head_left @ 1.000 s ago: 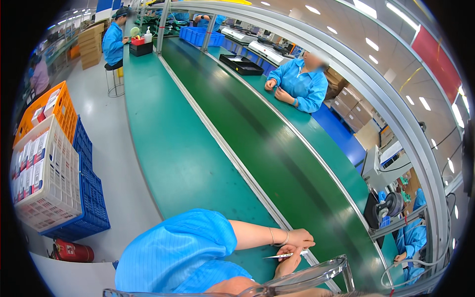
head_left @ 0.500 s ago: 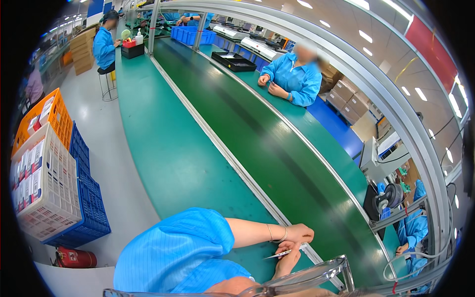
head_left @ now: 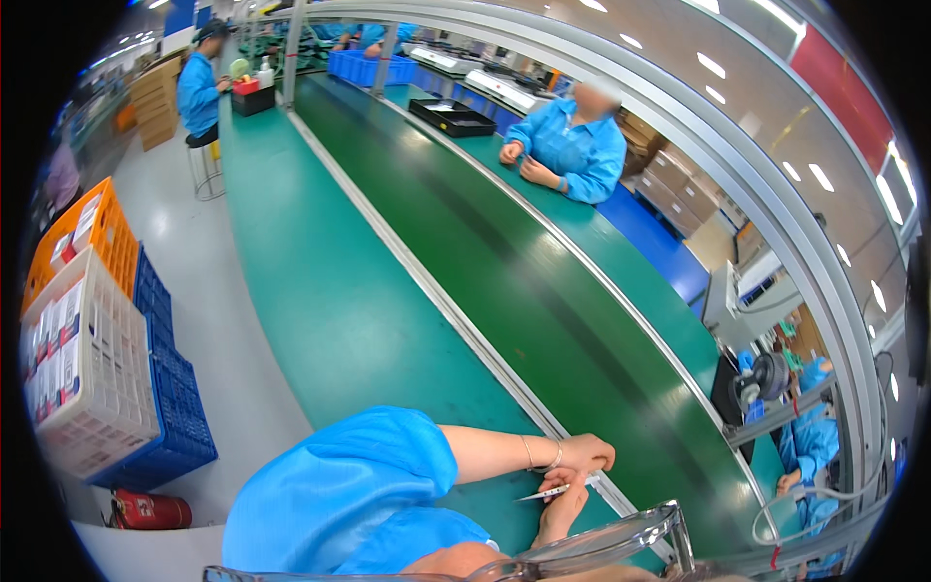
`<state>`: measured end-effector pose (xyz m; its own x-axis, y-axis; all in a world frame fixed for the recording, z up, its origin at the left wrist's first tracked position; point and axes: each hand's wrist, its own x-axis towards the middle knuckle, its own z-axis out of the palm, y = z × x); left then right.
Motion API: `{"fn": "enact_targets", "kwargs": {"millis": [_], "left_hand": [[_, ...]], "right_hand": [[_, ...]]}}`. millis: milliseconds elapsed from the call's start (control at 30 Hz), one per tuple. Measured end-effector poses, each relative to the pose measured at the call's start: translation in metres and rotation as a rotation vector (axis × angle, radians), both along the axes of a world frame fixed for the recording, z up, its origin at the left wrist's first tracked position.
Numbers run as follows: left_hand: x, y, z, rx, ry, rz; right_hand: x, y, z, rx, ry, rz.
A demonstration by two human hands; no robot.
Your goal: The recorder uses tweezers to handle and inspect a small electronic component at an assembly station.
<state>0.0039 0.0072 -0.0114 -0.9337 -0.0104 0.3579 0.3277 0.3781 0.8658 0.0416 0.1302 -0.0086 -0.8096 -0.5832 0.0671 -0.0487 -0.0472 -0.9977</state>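
Observation:
My left arm, in a blue sleeve with thin bracelets at the wrist, reaches across the green worktop (head_left: 378, 339). At its end my left hand (head_left: 587, 453) is curled closed by the metal rail (head_left: 475, 351) beside the belt; its fingers are mostly hidden, so I cannot see whether they hold anything. Just below it, close to the left wrist, my right hand (head_left: 564, 502) is closed on a pair of slender, pointed silver tweezers (head_left: 543, 494). Their tip points left over the worktop. Clear-framed glasses (head_left: 592, 550) cover part of the right forearm.
A green conveyor belt (head_left: 524, 320) runs past my hands. Across it sits a person in blue (head_left: 572, 145), hands together, near a black tray (head_left: 451, 117). Stacked crates (head_left: 116, 359) and a fire extinguisher (head_left: 147, 509) stand on the floor at left. A metal frame (head_left: 776, 184) arches overhead.
The view has shifted slightly. My two hands and the tweezers keep nearly the same place and hold.

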Motion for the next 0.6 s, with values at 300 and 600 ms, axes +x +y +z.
{"fn": "enact_targets", "kwargs": {"millis": [300,600], "left_hand": [[-0.021,-0.009,-0.038,0.288,-0.062,-0.033],[-0.024,-0.003,-0.024,0.224,-0.144,-0.033]], "right_hand": [[-0.012,-0.009,-0.035,-0.185,-0.151,0.123],[-0.010,-0.001,-0.012,-0.082,-0.101,0.127]]}}
